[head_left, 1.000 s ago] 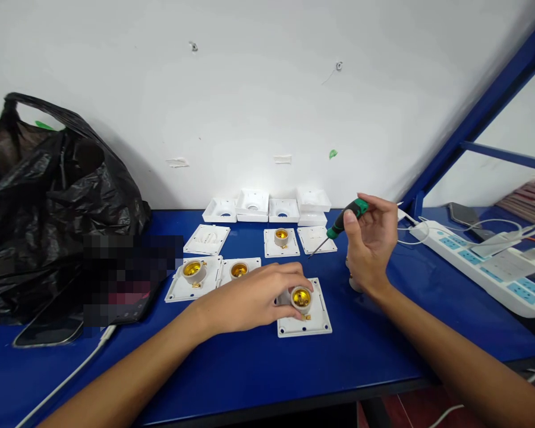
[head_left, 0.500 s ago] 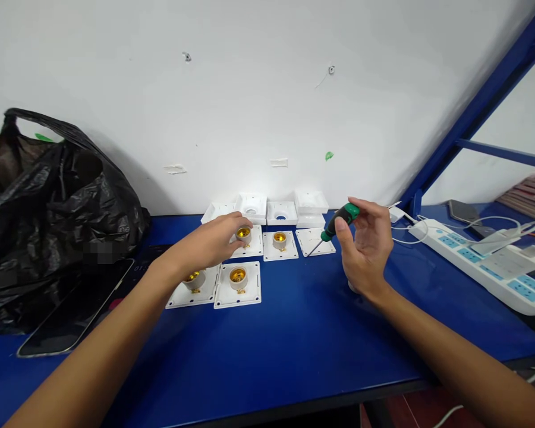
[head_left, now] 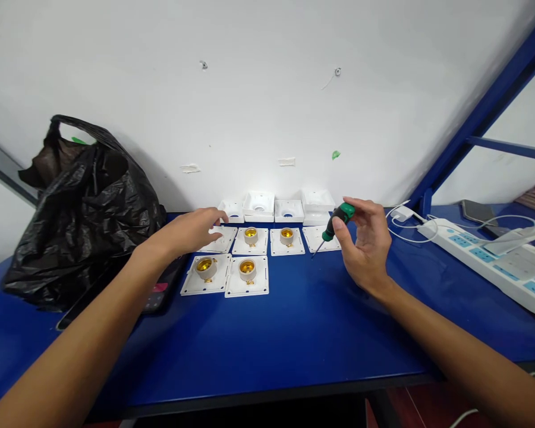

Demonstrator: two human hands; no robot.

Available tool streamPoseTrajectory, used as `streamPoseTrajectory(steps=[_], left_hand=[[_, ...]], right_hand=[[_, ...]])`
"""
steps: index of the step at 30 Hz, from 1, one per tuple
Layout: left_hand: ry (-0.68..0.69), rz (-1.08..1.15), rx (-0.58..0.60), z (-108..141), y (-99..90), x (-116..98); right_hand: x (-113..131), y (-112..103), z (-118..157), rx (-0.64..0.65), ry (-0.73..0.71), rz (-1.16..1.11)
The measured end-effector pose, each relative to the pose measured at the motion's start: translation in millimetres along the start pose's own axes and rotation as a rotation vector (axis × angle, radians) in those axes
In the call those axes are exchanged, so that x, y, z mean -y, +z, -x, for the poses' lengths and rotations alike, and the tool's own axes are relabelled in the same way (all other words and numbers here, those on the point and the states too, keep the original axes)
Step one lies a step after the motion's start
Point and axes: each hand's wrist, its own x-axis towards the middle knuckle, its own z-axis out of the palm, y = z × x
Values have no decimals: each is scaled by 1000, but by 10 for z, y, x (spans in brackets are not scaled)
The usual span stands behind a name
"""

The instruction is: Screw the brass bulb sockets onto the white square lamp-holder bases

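In my right hand [head_left: 368,238] is a screwdriver [head_left: 337,221] with a green and black handle, its shaft slanting down left beside a flat white plate [head_left: 317,239]. My left hand [head_left: 196,230] is open, fingers curved and apart, over the left back white plate [head_left: 223,239]; whether it touches the plate I cannot tell. Between the hands, several square white plates carry round lamp sockets with gold-coloured insides: one socket [head_left: 251,236] and another [head_left: 286,236] stand in the back row, and a third [head_left: 247,269] in front beside a tilted-looking one [head_left: 206,268].
White square covers [head_left: 289,209] line the wall, some stacked. A black plastic bag [head_left: 89,220] and a dark tablet-like device [head_left: 163,291] are at left. On the right lie a power strip [head_left: 485,258] with cables and a phone [head_left: 478,210]; a blue frame [head_left: 472,139] rises behind.
My left hand has moved left, away from a back-row socket, to the left back plate. My right hand still holds the screwdriver. The view has shifted slightly, showing more of the front sockets.
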Motion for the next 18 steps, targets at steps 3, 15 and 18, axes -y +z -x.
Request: streamPoseTrajectory(steps=[3,15,18], left_hand=[[-52,-86,60,32,37,63],[-46,-55,27,42,105,37],[-30,15,-35,49,28,175]], right_hand=[[8,9,12,16,6,17],[7,15,17,17,0,3],[3,11,2,-10,-16,3]])
